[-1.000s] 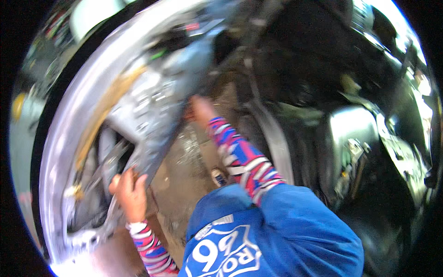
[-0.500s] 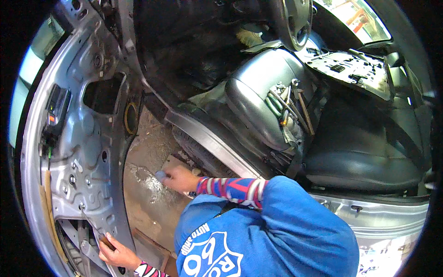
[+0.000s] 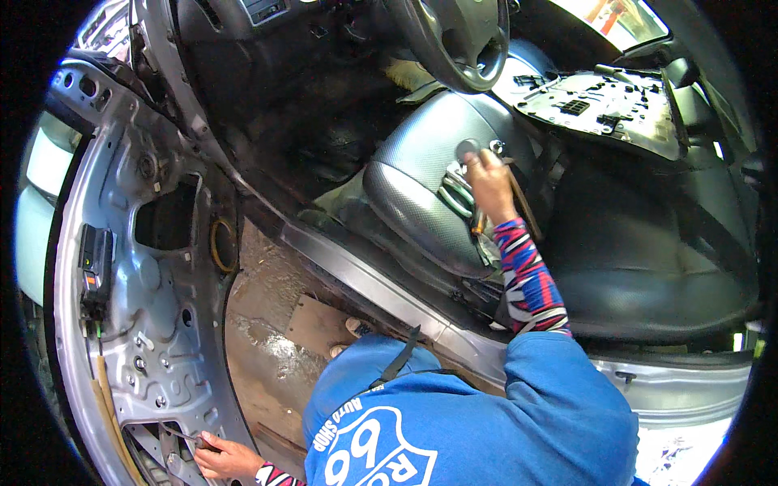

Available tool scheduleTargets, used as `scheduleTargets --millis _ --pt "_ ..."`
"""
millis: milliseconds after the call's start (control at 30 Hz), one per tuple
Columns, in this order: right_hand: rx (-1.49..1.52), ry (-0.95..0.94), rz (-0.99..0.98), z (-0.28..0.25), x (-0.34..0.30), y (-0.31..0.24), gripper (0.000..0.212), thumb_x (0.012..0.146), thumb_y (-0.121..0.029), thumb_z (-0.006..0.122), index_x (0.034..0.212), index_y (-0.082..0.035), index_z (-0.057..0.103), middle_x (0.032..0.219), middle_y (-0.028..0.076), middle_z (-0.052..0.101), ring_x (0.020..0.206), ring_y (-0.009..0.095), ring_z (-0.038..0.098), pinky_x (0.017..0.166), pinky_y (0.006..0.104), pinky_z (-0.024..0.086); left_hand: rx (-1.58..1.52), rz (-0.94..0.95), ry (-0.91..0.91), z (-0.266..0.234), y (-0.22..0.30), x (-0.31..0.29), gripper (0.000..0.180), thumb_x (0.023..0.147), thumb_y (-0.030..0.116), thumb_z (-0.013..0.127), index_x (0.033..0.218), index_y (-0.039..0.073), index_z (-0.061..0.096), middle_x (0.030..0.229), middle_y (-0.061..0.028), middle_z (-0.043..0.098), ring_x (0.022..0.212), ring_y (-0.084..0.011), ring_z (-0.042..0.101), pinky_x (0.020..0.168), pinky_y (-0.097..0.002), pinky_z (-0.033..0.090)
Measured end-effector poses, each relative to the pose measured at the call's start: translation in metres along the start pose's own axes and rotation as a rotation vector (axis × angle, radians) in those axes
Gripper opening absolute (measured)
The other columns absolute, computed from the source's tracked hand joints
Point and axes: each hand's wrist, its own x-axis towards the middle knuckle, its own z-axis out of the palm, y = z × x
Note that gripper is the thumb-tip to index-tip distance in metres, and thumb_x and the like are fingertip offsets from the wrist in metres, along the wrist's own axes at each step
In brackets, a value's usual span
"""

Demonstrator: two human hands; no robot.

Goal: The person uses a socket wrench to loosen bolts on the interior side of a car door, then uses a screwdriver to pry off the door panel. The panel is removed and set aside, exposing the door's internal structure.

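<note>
Low beside the bare door panel, my left hand is closed on a screwdriver. Its thin shaft reaches to an opening in the lower door. My right hand is closed over the grey driver's seat. A grey, round-ended object shows at the thumb side of that fist; the rest of it is hidden. Under and beside the right hand lie several hand tools on the seat, including green-handled pliers, partly covered by the hand.
The steering wheel hangs beyond the seat. A removed panel with clips lies on the far seat. The metal door sill runs between the cabin and the wet floor. A cardboard-like sheet lies there.
My right hand has moved from above the floor by the door up and right to the tools on the seat, still holding the round-ended object. My left hand stays by the lower door.
</note>
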Motion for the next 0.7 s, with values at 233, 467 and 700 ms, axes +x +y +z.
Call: scheduleTargets --millis 233,467,700 --pt "-0.267 -0.278 0.295 -0.023 0.094 0.054 0.043 0.091 -0.043 0.067 0.095 -0.001 0.076 0.090 0.020 0.074 0.090 0.035 0.072 0.084 0.0434 0.054 0.003 -0.091 -0.037 0.009 0.000 -0.006 0.044 0.104 0.040 0.056 0.107 -0.003 0.063 0.104 -0.0182 0.063 0.102 -0.0400 0.055 0.089 -0.0511 0.044" --pt "-0.697 -0.334 0.129 -0.007 0.114 0.071 0.041 0.086 -0.043 0.071 0.101 -0.006 0.077 0.108 0.020 0.073 0.104 0.036 0.071 0.093 0.0448 0.055 -0.049 -0.271 -0.237 0.020 -0.003 -0.016 0.049 0.105 0.042 0.051 0.110 -0.005 0.063 0.105 -0.0234 0.061 0.103 -0.0438 0.055 0.087 -0.0537 0.042" --pt "-0.440 -0.211 0.136 -0.013 0.108 0.044 0.049 0.085 -0.053 0.073 0.096 -0.006 0.075 0.097 0.021 0.074 0.095 0.038 0.072 0.084 0.0469 0.055 -0.118 -0.228 -0.237 0.029 0.010 -0.023 0.051 0.106 0.040 0.051 0.112 -0.009 0.062 0.106 -0.0285 0.062 0.100 -0.0466 0.056 0.088 -0.0529 0.043"
